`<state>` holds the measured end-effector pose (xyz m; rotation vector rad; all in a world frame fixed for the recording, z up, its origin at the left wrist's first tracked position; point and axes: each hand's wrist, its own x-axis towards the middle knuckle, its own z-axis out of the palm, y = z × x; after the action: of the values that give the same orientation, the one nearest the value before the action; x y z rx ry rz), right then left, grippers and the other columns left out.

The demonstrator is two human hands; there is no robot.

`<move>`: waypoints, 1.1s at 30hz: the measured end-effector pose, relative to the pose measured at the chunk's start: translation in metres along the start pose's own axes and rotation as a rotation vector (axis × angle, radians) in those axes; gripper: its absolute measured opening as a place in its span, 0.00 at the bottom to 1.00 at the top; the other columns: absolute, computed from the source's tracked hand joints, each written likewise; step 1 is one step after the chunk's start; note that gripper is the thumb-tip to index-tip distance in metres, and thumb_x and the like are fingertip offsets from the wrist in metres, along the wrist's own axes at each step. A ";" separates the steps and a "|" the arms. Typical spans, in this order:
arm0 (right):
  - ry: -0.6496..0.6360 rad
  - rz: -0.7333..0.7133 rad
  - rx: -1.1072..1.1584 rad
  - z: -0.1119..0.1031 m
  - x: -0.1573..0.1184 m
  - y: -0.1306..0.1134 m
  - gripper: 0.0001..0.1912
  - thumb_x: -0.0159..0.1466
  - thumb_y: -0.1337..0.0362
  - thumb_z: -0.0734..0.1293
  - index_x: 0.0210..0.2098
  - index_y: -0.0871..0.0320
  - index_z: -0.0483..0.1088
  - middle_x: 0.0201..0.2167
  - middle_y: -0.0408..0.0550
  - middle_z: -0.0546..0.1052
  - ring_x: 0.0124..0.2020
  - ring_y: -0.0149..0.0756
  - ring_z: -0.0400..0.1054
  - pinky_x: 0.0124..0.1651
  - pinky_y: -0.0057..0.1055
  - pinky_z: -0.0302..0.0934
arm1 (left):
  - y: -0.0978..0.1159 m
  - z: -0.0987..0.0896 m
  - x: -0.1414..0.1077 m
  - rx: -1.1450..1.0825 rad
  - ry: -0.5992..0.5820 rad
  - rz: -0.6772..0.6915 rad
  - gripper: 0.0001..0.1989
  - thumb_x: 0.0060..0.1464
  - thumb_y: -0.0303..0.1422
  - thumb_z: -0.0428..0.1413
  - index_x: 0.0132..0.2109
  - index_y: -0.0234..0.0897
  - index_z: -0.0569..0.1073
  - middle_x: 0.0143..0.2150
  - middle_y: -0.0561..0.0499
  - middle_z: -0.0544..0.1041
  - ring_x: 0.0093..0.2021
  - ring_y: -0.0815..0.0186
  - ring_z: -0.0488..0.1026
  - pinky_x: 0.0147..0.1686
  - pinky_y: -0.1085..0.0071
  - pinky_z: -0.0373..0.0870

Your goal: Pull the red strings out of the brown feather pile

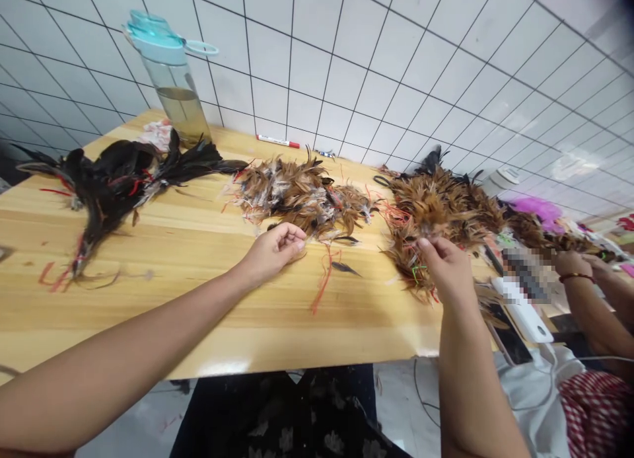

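My left hand (277, 250) is closed in a loose pinch at the near edge of the middle pile of brown feathers (297, 193); whatever is between its fingertips is too small to make out. On the right, my right hand (448, 266) has thumb and fingers pressed together against the larger brown feather pile (430, 203), and its fingertips partly blend with the feathers. Red threads (324, 283) and a single dark feather (345, 268) lie on the wooden table (198, 326) between my hands.
Black feather bundles (106, 180) lie at the left, before a bottle (178, 88). A red marker (277, 141) is near the tiled wall. On the right are a white device (522, 309), a phone (510, 336), pink material (537, 213) and another person's hands (574, 266).
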<state>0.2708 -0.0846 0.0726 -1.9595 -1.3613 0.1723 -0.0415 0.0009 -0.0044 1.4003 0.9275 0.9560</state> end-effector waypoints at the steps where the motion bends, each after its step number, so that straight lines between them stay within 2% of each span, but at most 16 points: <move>1: 0.006 0.026 -0.082 -0.005 -0.005 0.011 0.18 0.59 0.50 0.62 0.26 0.58 0.70 0.17 0.40 0.64 0.22 0.31 0.56 0.28 0.29 0.51 | -0.001 0.000 0.000 0.000 -0.002 -0.001 0.17 0.47 0.40 0.61 0.41 0.34 0.71 0.32 0.53 0.70 0.30 0.73 0.67 0.29 0.77 0.64; 3: -0.031 0.092 -0.258 -0.008 -0.013 0.029 0.19 0.58 0.48 0.61 0.25 0.58 0.70 0.17 0.42 0.66 0.22 0.33 0.58 0.28 0.30 0.51 | -0.003 0.001 0.001 0.006 -0.009 -0.002 0.17 0.46 0.40 0.61 0.40 0.34 0.71 0.31 0.53 0.70 0.29 0.73 0.66 0.28 0.77 0.63; 7: -0.108 0.188 -0.461 -0.003 -0.019 0.050 0.19 0.58 0.49 0.61 0.30 0.56 0.74 0.24 0.50 0.75 0.27 0.40 0.65 0.31 0.33 0.55 | -0.007 0.000 0.003 0.028 -0.011 -0.001 0.16 0.47 0.39 0.60 0.41 0.33 0.71 0.31 0.53 0.69 0.29 0.74 0.65 0.28 0.77 0.62; 12: 0.115 0.348 -0.528 -0.007 -0.004 0.065 0.23 0.61 0.50 0.58 0.37 0.60 0.76 0.28 0.58 0.77 0.31 0.47 0.68 0.34 0.38 0.57 | -0.008 -0.002 0.005 0.044 -0.017 -0.010 0.15 0.47 0.37 0.60 0.41 0.33 0.70 0.31 0.53 0.69 0.30 0.73 0.65 0.29 0.77 0.63; 16: 0.062 0.434 -0.623 -0.013 0.001 0.076 0.22 0.60 0.51 0.60 0.41 0.60 0.75 0.33 0.62 0.77 0.33 0.51 0.70 0.34 0.41 0.58 | -0.008 -0.003 0.005 0.116 -0.024 0.030 0.14 0.48 0.37 0.59 0.41 0.33 0.70 0.31 0.53 0.69 0.30 0.72 0.66 0.30 0.76 0.64; 18: 0.067 0.440 -0.668 -0.013 -0.002 0.075 0.22 0.60 0.52 0.61 0.44 0.60 0.74 0.36 0.64 0.77 0.35 0.53 0.71 0.33 0.42 0.59 | -0.007 -0.003 0.004 0.224 -0.033 0.100 0.12 0.50 0.36 0.58 0.41 0.34 0.71 0.32 0.52 0.70 0.31 0.71 0.67 0.32 0.75 0.64; 21: 0.109 0.358 -0.729 -0.009 -0.008 0.059 0.21 0.61 0.53 0.60 0.46 0.61 0.73 0.42 0.65 0.75 0.39 0.54 0.70 0.34 0.41 0.58 | -0.003 -0.001 -0.001 0.455 -0.106 0.318 0.09 0.53 0.33 0.55 0.41 0.35 0.73 0.35 0.50 0.72 0.34 0.69 0.68 0.35 0.72 0.65; 24: -0.061 0.150 -0.707 0.003 -0.011 0.027 0.16 0.63 0.55 0.60 0.40 0.56 0.74 0.40 0.58 0.77 0.37 0.46 0.70 0.33 0.36 0.56 | -0.001 0.005 -0.006 0.628 -0.266 0.569 0.10 0.55 0.30 0.53 0.44 0.36 0.75 0.40 0.46 0.73 0.41 0.65 0.69 0.44 0.68 0.65; 26: -0.120 -0.019 -0.688 0.017 -0.010 0.002 0.13 0.65 0.58 0.59 0.39 0.55 0.74 0.39 0.55 0.77 0.36 0.43 0.70 0.32 0.34 0.54 | -0.001 0.011 -0.010 0.711 -0.368 0.675 0.12 0.56 0.29 0.53 0.46 0.38 0.75 0.41 0.46 0.73 0.44 0.63 0.68 0.46 0.66 0.64; 29: -0.148 -0.269 -0.629 0.047 -0.007 -0.032 0.13 0.66 0.60 0.59 0.37 0.56 0.73 0.38 0.54 0.76 0.34 0.40 0.68 0.31 0.32 0.51 | -0.005 0.020 -0.014 0.827 -0.455 0.729 0.11 0.57 0.28 0.52 0.45 0.40 0.76 0.41 0.46 0.73 0.43 0.63 0.66 0.43 0.68 0.64; 33: -0.189 -0.461 -0.547 0.092 -0.004 -0.056 0.11 0.66 0.61 0.59 0.39 0.57 0.73 0.37 0.54 0.75 0.34 0.39 0.66 0.31 0.32 0.50 | -0.008 0.026 -0.014 0.894 -0.435 0.690 0.08 0.58 0.26 0.50 0.35 0.36 0.74 0.37 0.46 0.72 0.40 0.64 0.64 0.41 0.69 0.62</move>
<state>0.1815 -0.0333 0.0407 -2.0146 -2.1158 -0.2692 -0.0225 -0.0206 -0.0140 2.6781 0.5302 0.6591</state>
